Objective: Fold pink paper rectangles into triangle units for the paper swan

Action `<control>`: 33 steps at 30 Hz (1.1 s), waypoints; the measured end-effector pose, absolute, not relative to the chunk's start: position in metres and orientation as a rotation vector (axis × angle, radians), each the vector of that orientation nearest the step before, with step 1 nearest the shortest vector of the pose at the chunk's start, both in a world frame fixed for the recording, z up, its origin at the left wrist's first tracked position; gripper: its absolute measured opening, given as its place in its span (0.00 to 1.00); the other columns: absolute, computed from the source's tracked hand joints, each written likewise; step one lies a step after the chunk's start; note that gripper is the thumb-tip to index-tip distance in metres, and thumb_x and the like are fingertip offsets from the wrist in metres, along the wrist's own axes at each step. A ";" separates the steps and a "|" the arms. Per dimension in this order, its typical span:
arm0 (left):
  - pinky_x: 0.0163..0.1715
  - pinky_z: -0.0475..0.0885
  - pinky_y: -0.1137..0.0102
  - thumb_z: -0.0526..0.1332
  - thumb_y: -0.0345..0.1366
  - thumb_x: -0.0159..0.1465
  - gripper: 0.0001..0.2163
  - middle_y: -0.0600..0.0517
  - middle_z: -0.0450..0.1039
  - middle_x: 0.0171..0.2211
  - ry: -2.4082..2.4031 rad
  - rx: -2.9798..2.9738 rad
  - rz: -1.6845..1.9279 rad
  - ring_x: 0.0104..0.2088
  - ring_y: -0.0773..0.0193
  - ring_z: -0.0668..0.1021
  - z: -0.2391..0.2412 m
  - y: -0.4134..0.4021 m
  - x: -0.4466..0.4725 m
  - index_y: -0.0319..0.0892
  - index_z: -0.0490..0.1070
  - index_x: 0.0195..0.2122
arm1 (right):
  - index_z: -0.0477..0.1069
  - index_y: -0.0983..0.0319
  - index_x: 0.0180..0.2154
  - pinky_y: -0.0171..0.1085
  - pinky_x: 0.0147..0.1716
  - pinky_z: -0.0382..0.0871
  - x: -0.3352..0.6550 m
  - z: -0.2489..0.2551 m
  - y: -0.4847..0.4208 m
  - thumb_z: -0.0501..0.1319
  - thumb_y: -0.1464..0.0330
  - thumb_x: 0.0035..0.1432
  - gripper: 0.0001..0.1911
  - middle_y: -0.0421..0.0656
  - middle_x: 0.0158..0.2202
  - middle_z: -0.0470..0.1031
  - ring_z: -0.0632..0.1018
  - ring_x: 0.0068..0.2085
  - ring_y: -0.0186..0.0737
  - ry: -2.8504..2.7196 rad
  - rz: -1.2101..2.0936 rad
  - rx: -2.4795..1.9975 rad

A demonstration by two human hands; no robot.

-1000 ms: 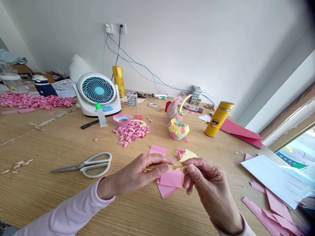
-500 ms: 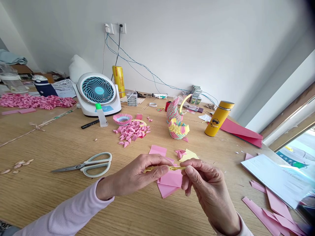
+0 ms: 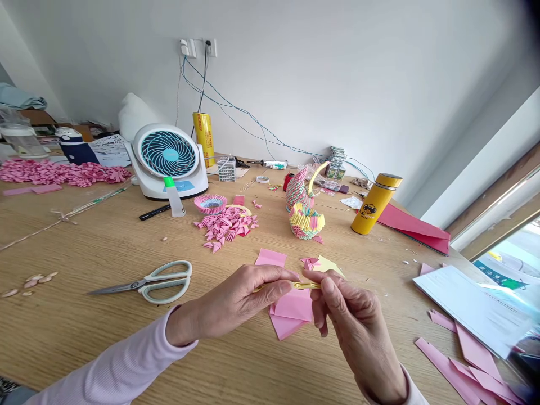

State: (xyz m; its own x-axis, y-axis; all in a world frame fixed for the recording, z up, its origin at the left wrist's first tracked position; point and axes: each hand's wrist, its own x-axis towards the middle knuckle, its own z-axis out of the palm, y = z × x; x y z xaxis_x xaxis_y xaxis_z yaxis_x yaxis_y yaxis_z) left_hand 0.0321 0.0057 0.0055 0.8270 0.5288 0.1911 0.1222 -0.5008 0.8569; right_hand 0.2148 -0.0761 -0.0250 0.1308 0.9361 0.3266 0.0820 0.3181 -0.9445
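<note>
A thin strip of folded yellow paper runs between my two hands, partly hidden by the fingers. My left hand is closed on its left part, thumb in front and fingers behind. At the other end, my right hand pinches the strip between thumb and fingers. Pink paper sheets lie on the table under the hands. Just behind the right fingers are some small folded pink pieces and a pale yellow sheet.
Scissors lie left of my hands. Farther back are a heap of pink folded pieces, a paper swan model, a fan and a glue bottle. A yellow flask and pink strips are on the right.
My left hand has shifted slightly right along the yellow strip, and the right index finger has stretched out toward the left fingertips. Everything on the table looks the same.
</note>
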 end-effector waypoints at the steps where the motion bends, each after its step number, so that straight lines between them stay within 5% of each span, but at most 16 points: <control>1: 0.32 0.66 0.75 0.49 0.42 0.69 0.17 0.52 0.69 0.30 0.480 2.063 0.542 0.31 0.68 0.70 0.006 0.006 0.032 0.42 0.69 0.53 | 0.76 0.59 0.45 0.33 0.22 0.65 0.216 -0.025 -0.076 0.56 0.63 0.64 0.13 0.37 0.18 0.68 0.68 0.20 0.31 -1.283 0.831 -1.068; 9: 0.17 0.65 0.81 0.46 0.49 0.67 0.22 0.55 0.57 0.27 0.564 1.923 0.425 0.27 0.69 0.67 0.011 0.003 0.034 0.41 0.69 0.52 | 0.78 0.59 0.41 0.32 0.20 0.64 0.209 -0.030 -0.073 0.59 0.66 0.62 0.11 0.38 0.20 0.69 0.68 0.21 0.32 -1.287 0.757 -1.027; 17: 0.16 0.68 0.82 0.47 0.52 0.66 0.22 0.55 0.55 0.26 0.627 1.883 0.437 0.27 0.69 0.68 0.006 0.001 0.038 0.38 0.70 0.41 | 0.78 0.58 0.42 0.34 0.25 0.62 0.208 -0.030 -0.073 0.58 0.64 0.62 0.12 0.37 0.20 0.62 0.65 0.24 0.34 -1.315 0.618 -1.125; 22: 0.13 0.67 0.82 0.47 0.53 0.65 0.22 0.55 0.54 0.27 0.656 1.837 0.439 0.27 0.69 0.68 0.006 0.001 0.036 0.39 0.69 0.40 | 0.75 0.54 0.48 0.38 0.33 0.66 0.211 -0.031 -0.073 0.58 0.69 0.61 0.14 0.42 0.29 0.69 0.70 0.32 0.39 -1.414 0.392 -1.100; 33: 0.26 0.64 0.74 0.45 0.46 0.69 0.19 0.56 0.55 0.23 0.600 2.068 0.540 0.25 0.70 0.63 0.009 0.001 0.042 0.39 0.65 0.28 | 0.74 0.51 0.48 0.36 0.28 0.67 0.212 -0.044 -0.071 0.59 0.73 0.61 0.16 0.41 0.29 0.69 0.70 0.29 0.35 -1.425 0.419 -1.042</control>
State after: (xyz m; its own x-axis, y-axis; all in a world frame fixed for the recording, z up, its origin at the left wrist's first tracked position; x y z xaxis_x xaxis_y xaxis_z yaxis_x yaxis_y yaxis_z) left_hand 0.0424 0.0010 0.0088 0.7878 0.5978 0.1482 0.2102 -0.4871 0.8477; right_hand 0.2116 -0.0709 -0.0440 0.1685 0.7840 0.5975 0.3359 0.5242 -0.7826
